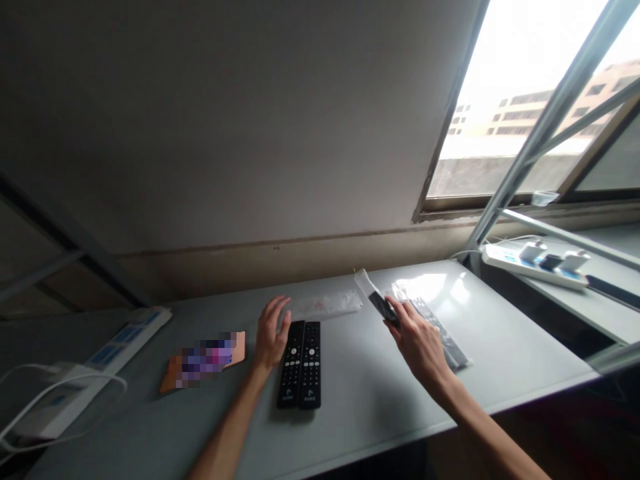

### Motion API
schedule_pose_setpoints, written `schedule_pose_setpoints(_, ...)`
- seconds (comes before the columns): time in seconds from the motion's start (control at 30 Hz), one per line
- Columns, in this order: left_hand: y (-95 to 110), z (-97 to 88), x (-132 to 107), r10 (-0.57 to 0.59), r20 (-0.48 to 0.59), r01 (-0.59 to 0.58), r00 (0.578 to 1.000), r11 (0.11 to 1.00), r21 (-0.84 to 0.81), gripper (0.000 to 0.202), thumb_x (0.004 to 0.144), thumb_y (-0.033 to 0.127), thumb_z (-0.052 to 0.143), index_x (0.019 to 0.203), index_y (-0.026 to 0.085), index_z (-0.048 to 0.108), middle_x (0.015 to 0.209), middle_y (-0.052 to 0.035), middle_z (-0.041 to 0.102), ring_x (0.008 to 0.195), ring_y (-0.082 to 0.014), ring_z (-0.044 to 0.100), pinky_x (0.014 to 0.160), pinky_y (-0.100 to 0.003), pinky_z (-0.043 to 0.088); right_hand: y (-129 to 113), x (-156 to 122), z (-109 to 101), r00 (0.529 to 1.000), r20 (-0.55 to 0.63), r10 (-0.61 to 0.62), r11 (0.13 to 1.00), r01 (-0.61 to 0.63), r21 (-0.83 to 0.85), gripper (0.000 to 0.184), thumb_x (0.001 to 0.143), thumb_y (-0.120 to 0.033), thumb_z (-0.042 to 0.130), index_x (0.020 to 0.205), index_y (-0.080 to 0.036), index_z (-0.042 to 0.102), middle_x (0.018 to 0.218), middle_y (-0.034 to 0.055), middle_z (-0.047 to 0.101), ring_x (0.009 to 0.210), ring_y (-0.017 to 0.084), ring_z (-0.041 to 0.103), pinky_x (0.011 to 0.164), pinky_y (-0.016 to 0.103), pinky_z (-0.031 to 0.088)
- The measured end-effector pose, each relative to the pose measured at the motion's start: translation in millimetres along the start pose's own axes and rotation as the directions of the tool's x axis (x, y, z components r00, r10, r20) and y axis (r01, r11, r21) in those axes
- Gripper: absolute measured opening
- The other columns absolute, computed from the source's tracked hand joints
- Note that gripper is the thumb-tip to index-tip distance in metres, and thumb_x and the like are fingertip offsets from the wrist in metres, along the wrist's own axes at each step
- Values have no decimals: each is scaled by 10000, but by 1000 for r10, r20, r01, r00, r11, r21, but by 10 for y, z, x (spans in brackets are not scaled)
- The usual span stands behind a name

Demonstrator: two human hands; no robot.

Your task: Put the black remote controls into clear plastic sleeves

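Two black remote controls (pixel 301 363) lie side by side on the grey table (pixel 360 413). My left hand (pixel 271 337) rests with fingers spread beside the left one, touching its upper edge. Behind the pair lies an empty clear plastic bag (pixel 325 305). My right hand (pixel 419 343) is closed on a remote in a clear bag (pixel 376 299), held tilted above the table. Under and behind that hand another bagged remote (pixel 440 330) lies on the table.
A brown card with a blurred patch (pixel 203 360) lies left of my left hand. A white power strip (pixel 90 373) with cables sits at the far left. Another power strip (pixel 535 261) with plugs sits on the right shelf, behind a metal frame post (pixel 530 153) by the window.
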State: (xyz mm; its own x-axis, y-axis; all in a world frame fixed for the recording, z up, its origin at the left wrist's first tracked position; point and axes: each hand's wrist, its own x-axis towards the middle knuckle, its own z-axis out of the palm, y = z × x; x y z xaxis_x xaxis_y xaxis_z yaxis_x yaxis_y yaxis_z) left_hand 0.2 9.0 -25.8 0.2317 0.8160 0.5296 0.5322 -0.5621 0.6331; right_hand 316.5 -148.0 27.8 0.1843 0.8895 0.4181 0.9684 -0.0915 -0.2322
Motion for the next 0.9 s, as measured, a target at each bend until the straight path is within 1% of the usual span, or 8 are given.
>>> schedule_pose_setpoints(0.07,62,-36,2,12,8,-12,1000,999,-50,429,1068,499,431,1257,226,703,1368,-111,671,1357,-270,585,1219,-480,418,-114,242,14,995,-36,-98,972,104,213,411,1023,-256,634,1432,-239,600,1182,107,732,909,256,734,767,344,568)
schedule_pose_setpoints(0.17,140,-87,-4,-24,-8,23,1000,991,-128,464,1049,581,462,1142,220,738,1241,-101,713,1226,-264,646,1116,-430,499,-318,554,243,941,30,-338,809,274,519,372,990,-267,719,1358,-248,670,1142,73,761,945,215,745,839,306,579)
schedule_pose_setpoints(0.33,193,-151,-9,-101,75,115,992,971,-212,648,963,783,478,961,206,773,1067,-89,754,1070,-272,695,973,-382,560,-498,639,813,842,-30,-539,754,498,429,368,1029,-240,668,1396,-218,672,1149,106,775,1006,221,731,903,342,567)
schedule_pose_setpoints(0.43,223,-166,-9,-86,154,123,984,960,-251,658,925,812,529,954,203,773,1041,-88,765,1030,-273,712,966,-380,561,-460,549,959,799,-62,-598,719,569,400,337,1064,-262,610,1391,-211,671,1155,111,774,971,217,718,888,347,562)
schedule_pose_setpoints(0.5,252,-159,-12,-52,201,106,978,957,-270,623,923,794,561,992,215,780,1043,-84,777,1025,-274,721,972,-391,563,-412,518,964,806,-90,-585,721,567,399,343,1082,-272,576,1411,-219,656,1167,109,769,968,216,713,887,349,557)
schedule_pose_setpoints(0.57,281,-134,-19,5,246,63,969,961,-269,552,930,746,605,1026,234,789,1090,-82,786,1069,-281,721,1016,-420,556,-366,523,940,853,-147,-500,757,513,405,358,1095,-258,542,1441,-221,629,1192,112,760,997,215,710,898,350,554)
schedule_pose_setpoints(0.7,278,-41,-49,97,311,-62,946,991,-118,281,926,527,739,1065,293,809,1338,-66,720,1308,-302,619,1200,-508,440,-308,580,917,928,-203,-314,830,372,417,350,1103,-258,519,1434,-215,623,1183,122,751,1025,230,706,918,361,555)
schedule_pose_setpoints(0.9,57,96,-113,14,221,-28,975,998,63,442,886,463,798,1305,352,711,1500,-50,568,1454,-311,485,1256,-528,389,-325,569,931,907,-115,-405,823,417,385,347,1112,-273,501,1433,-216,622,1162,117,750,954,225,694,853,356,561)
